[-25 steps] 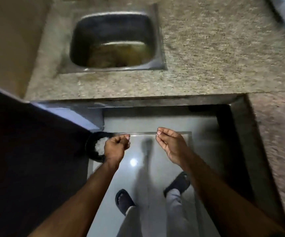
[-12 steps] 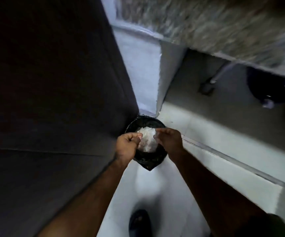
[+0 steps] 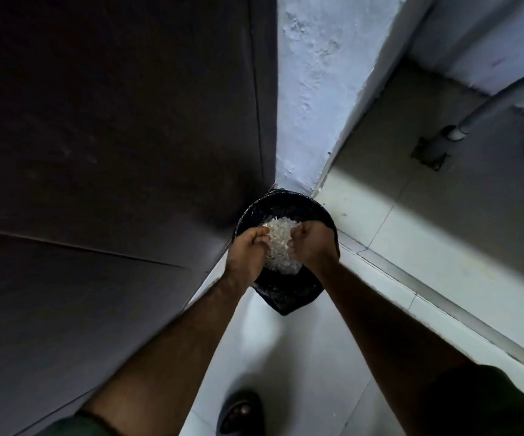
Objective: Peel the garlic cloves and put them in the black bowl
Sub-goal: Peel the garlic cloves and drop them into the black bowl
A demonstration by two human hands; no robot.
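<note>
Head: hands over lined bin, wedged in corner.

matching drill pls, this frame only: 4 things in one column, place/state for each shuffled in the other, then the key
Things
1. left hand
2. bin with black liner
3. grey pipe
4. sandal

Places or states
A. on the floor tiles at the bottom edge of the picture
B. in the floor corner, pale papery scraps heaped inside
C. upper right, running down to a fitting in the floor
D. fingers curled, over the bin's left side, opposite the right hand

Pairs: 1-D, 2-B, 3-C, 4-A
</note>
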